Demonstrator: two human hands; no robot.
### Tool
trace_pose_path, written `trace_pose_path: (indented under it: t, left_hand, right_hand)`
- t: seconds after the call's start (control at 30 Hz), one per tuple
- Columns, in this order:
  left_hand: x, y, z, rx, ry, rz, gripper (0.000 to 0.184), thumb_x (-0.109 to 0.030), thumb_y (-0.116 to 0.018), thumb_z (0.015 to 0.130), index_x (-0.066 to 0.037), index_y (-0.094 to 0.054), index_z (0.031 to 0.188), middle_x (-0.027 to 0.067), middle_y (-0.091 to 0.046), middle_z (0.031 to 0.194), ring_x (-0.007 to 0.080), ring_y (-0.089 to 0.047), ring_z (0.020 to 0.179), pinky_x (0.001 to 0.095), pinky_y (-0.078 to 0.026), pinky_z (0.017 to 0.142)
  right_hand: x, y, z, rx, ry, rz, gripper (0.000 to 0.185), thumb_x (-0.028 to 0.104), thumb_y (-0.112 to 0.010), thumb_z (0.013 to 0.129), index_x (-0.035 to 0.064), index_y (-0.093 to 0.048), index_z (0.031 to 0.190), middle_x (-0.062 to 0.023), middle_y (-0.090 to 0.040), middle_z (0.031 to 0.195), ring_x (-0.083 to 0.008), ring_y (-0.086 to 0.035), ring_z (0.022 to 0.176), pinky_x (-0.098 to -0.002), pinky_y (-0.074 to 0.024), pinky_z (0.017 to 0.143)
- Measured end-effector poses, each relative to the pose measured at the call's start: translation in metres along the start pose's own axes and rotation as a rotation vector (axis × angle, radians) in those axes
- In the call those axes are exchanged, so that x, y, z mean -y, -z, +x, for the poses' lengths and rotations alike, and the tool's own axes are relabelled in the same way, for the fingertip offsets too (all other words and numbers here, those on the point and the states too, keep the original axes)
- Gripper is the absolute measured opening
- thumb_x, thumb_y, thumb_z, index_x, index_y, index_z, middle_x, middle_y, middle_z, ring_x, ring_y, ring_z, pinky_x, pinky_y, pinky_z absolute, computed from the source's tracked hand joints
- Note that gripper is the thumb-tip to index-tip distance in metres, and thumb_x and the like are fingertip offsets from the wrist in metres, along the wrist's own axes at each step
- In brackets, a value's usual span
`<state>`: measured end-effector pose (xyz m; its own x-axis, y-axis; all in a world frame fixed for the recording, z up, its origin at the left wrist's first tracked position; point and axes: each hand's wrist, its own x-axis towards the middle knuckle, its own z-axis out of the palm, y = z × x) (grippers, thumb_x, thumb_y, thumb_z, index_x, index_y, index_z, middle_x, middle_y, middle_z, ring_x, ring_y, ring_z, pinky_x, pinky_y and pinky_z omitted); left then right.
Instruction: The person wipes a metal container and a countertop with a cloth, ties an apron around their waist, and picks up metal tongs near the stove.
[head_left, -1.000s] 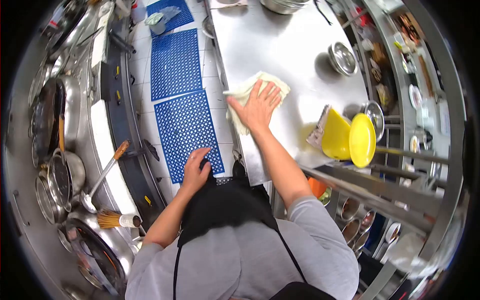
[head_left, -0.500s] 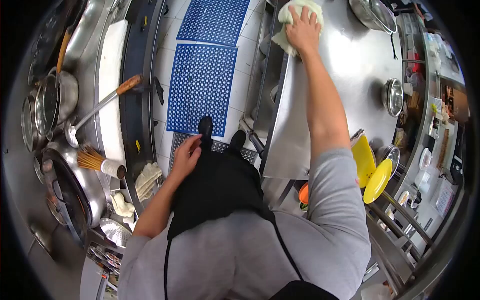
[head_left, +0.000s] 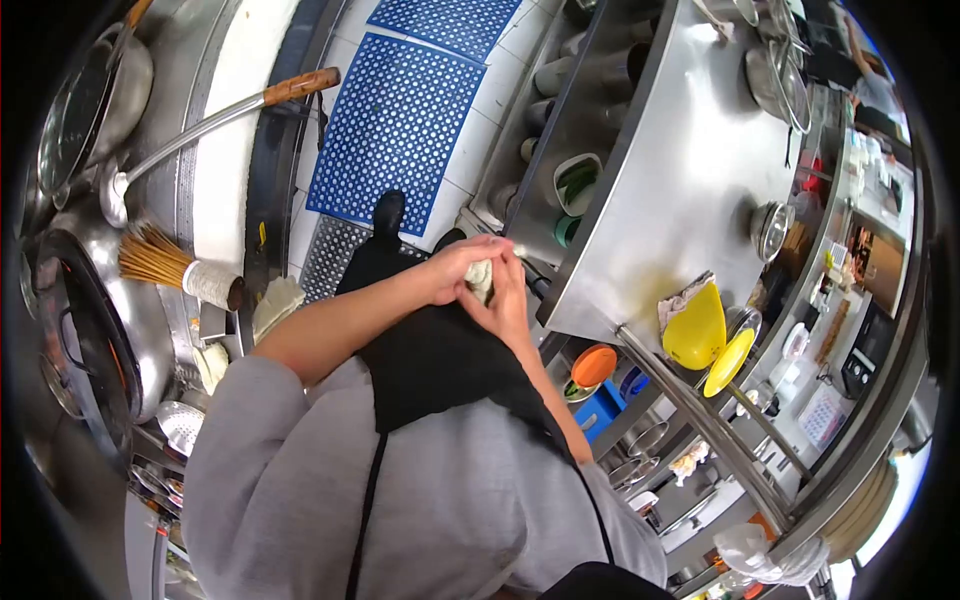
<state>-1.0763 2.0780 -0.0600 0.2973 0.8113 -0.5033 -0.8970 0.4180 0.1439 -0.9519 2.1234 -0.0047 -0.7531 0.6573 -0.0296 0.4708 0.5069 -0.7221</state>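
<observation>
In front of my black apron, my left hand and my right hand come together around a bunched pale cloth. Fingers of both hands are wrapped over it, so only a small part of the cloth shows between them. The steel counter lies to the right of my hands, and they are apart from it. A yellow container with a folded cloth on its rim and a yellow plate are at the counter's near right corner.
Left, a ladle with a wooden handle reaches over the stove edge, beside a bamboo brush and a large wok. Steel bowls stand on the counter's right side. Blue perforated mats cover the floor. An orange lid is below the counter.
My right hand has left the counter's far end with the cloth and come back to my body. My left hand has moved right to meet it, closing on the cloth. The view has turned slightly.
</observation>
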Motion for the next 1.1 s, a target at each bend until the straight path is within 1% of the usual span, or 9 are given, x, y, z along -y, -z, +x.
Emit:
trace_pose_path:
  t: [0.07, 0.13, 0.27, 0.37, 0.47, 0.5, 0.6, 0.87, 1.1]
  left_hand:
    - [-0.014, 0.002, -0.006, -0.072, 0.039, -0.084, 0.024, -0.021, -0.051, 0.097, -0.009, -0.053, 0.117, 0.0091, -0.062, 0.112, 0.0223, -0.062, 0.105, 0.0400, -0.052, 0.090]
    - [-0.017, 0.008, 0.012, -0.129, -0.032, -0.064, 0.018, -0.018, -0.055, 0.094, -0.007, -0.056, 0.108, 0.0090, -0.064, 0.103, 0.0218, -0.065, 0.096, 0.0386, -0.054, 0.083]
    - [0.001, 0.034, 0.096, -0.246, -0.102, -0.020, 0.017, -0.011, -0.058, 0.089, -0.005, -0.057, 0.105, 0.0092, -0.064, 0.098, 0.0203, -0.065, 0.089, 0.0363, -0.055, 0.078]
    - [0.024, 0.055, 0.164, -0.183, -0.080, 0.009, 0.033, -0.011, -0.064, 0.082, -0.003, -0.057, 0.114, 0.0113, -0.063, 0.102, 0.0218, -0.063, 0.095, 0.0372, -0.053, 0.084]
    - [0.038, 0.057, 0.208, -0.392, -0.355, 0.698, 0.057, -0.020, -0.073, 0.077, -0.004, -0.052, 0.127, 0.0159, -0.056, 0.118, 0.0267, -0.056, 0.111, 0.0404, -0.046, 0.097]
    - [0.030, 0.047, 0.209, -0.689, -0.161, 1.031, 0.078, -0.028, -0.080, 0.070, -0.011, -0.045, 0.137, 0.0189, -0.046, 0.131, 0.0318, -0.046, 0.123, 0.0435, -0.037, 0.105]
    - [0.026, 0.041, 0.215, -0.781, -0.017, 1.232, 0.074, -0.031, -0.080, 0.069, -0.013, -0.047, 0.132, 0.0177, -0.033, 0.141, 0.0393, -0.042, 0.126, 0.0477, -0.041, 0.102]
    - [0.046, 0.072, 0.250, -0.142, 0.072, 1.745, 0.057, -0.025, -0.071, 0.074, -0.014, -0.057, 0.127, 0.0185, -0.054, 0.128, 0.0388, -0.049, 0.121, 0.0435, -0.044, 0.100]
    - [0.023, 0.072, 0.193, -0.476, -0.187, 1.729, 0.045, -0.022, -0.061, 0.077, -0.012, -0.063, 0.121, 0.0190, -0.057, 0.127, 0.0328, -0.057, 0.116, 0.0451, -0.047, 0.095]
  right_hand:
    - [0.031, 0.041, 0.015, 0.164, -0.013, 0.014, 0.065, 0.019, -0.079, 0.072, 0.0054, -0.053, 0.130, -0.0214, -0.043, 0.137, -0.0396, -0.042, 0.125, -0.0460, -0.0349, 0.103]
    - [0.014, 0.078, 0.028, -0.017, 0.139, -0.255, 0.069, 0.030, -0.079, 0.075, 0.0064, -0.051, 0.134, -0.0235, -0.041, 0.138, -0.0386, -0.041, 0.126, -0.0465, -0.0332, 0.104]
    - [-0.062, 0.119, 0.057, -0.428, -0.142, -0.375, 0.062, 0.034, -0.071, 0.083, 0.0062, -0.050, 0.135, -0.0257, -0.040, 0.136, -0.0383, -0.039, 0.126, -0.0476, -0.0315, 0.104]
    - [-0.085, 0.117, 0.059, -0.373, -0.143, -0.574, 0.060, 0.034, -0.069, 0.084, 0.0059, -0.051, 0.134, -0.0247, -0.041, 0.135, -0.0382, -0.039, 0.124, -0.0475, -0.0313, 0.104]
    - [-0.089, 0.116, 0.059, -0.400, -0.186, -0.529, 0.060, 0.035, -0.069, 0.083, 0.0055, -0.053, 0.133, -0.0242, -0.042, 0.134, -0.0382, -0.040, 0.122, -0.0476, -0.0317, 0.103]
    - [-0.089, 0.117, 0.059, -0.404, -0.188, -0.522, 0.062, 0.037, -0.071, 0.081, 0.0054, -0.054, 0.132, -0.0242, -0.042, 0.134, -0.0383, -0.040, 0.122, -0.0476, -0.0320, 0.102]
    - [-0.091, 0.118, 0.059, -0.392, -0.217, -0.521, 0.063, 0.038, -0.071, 0.080, 0.0057, -0.054, 0.132, -0.0241, -0.042, 0.134, -0.0385, -0.040, 0.122, -0.0479, -0.0323, 0.102]
    - [-0.094, 0.119, 0.059, -0.412, -0.190, -0.503, 0.064, 0.038, -0.074, 0.079, 0.0089, -0.054, 0.132, -0.0237, -0.043, 0.132, -0.0382, -0.041, 0.121, -0.0483, -0.0327, 0.101]
    - [-0.091, 0.119, 0.056, -0.457, -0.101, -0.532, 0.055, 0.033, -0.071, 0.083, 0.0090, -0.056, 0.129, -0.0223, -0.045, 0.132, -0.0368, -0.042, 0.120, -0.0464, -0.0321, 0.102]
